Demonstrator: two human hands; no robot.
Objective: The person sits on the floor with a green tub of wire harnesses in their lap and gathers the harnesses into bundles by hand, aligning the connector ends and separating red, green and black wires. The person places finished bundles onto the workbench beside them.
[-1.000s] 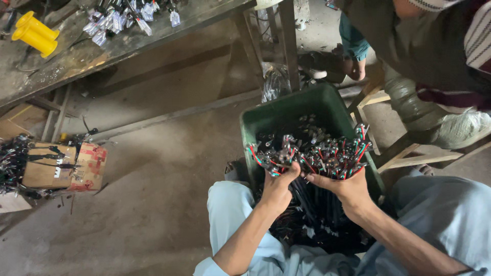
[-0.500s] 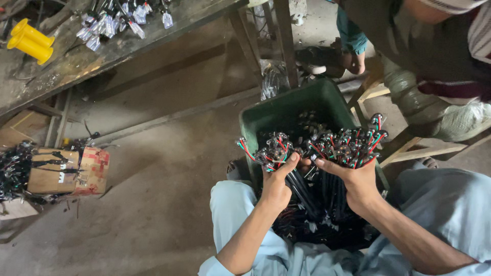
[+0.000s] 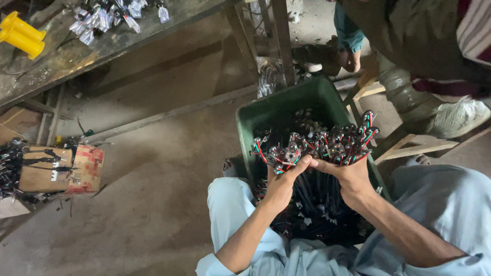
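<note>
Gripping a thick bundle of black wires [image 3: 317, 153] between them, the seated person's two hands sit close together above their lap, right over a green plastic bin [image 3: 286, 107]. Both the left hand [image 3: 281, 186] and the right hand [image 3: 350, 176] are clamped on the bundle from opposite sides, thumbs up near its top, where the wire ends fan out in a bristle of red, green and white tips with small round parts. Below the hands the black strands hang down into a dark heap of the same wires that fills the bin and spills toward the person's knees. Pale blue trousers [image 3: 230, 204] frame the bin on either side. Just beyond the bin's far rim another person [image 3: 424, 46] sits on a wooden stool [image 3: 404, 148], in a dark top and drab trousers, one hand hanging near the knee. A wooden post [image 3: 281, 36] rises behind the bin, with a crumpled clear bag at its foot. Well off to the left on the dusty concrete floor [image 3: 153, 179] lies a cardboard box [image 3: 56, 171] draped with more dark wires. Along the top runs a worn table [image 3: 102, 46] carrying small clear packets [image 3: 107, 18] and, at its left end, a yellow plastic piece [image 3: 20, 36].
</note>
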